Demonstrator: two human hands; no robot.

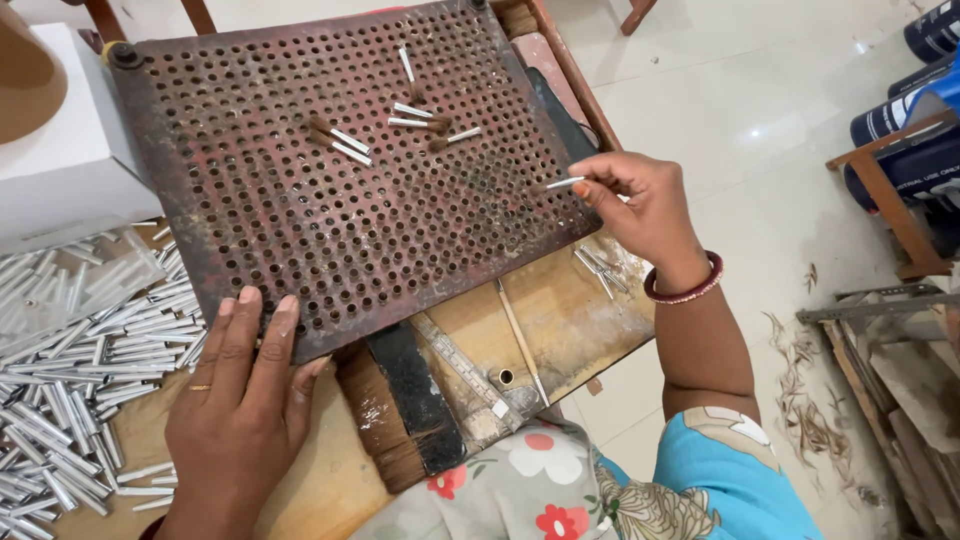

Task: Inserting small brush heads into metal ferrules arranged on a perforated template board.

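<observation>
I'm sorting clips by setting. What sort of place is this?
Probably a small hand workshop making brushes. The right hand holds a metal-ferruled brush head over a worn perforated board, with a heap of loose metal tubes beside the left hand.

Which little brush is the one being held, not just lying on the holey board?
The one at the board's right edge, pinched in the right hand fingers. The other brushes lie loose near the top of the board.
</observation>
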